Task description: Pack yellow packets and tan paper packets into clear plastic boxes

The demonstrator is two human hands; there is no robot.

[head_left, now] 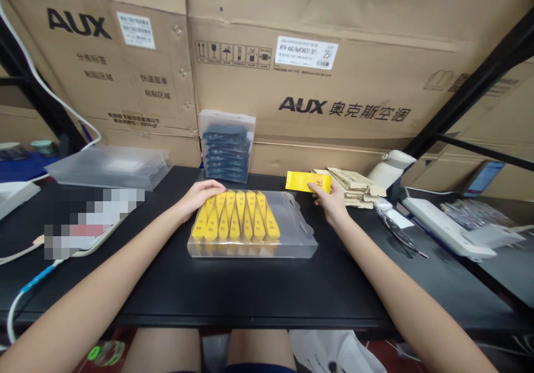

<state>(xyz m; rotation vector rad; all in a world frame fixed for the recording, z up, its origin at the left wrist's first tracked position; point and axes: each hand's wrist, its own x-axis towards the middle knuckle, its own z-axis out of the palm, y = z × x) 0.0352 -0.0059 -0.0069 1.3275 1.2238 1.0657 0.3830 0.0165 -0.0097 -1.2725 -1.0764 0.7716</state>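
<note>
A clear plastic box [298, 217] lies flat on the black table in front of me. Inside it, yellow packets [236, 214] stand in a slanting, overlapping row from the left side; the right part of the box holds none. My left hand [204, 194] grips the box's far left corner, its fingers curled over the edge beside the first packets. Pinched between the thumb and fingers of my right hand [331, 198] is a single yellow packet [302, 182], held level above the table, beyond the box's far right corner.
Behind the box, a second clear case [227, 146] with dark blue packets leans upright against large cardboard. Folded brown paper packages [354, 187] and a white bottle [390, 167] are at the right. A phone [100, 223], an empty-looking plastic case [110, 164] and a power strip [448, 228] flank the workspace.
</note>
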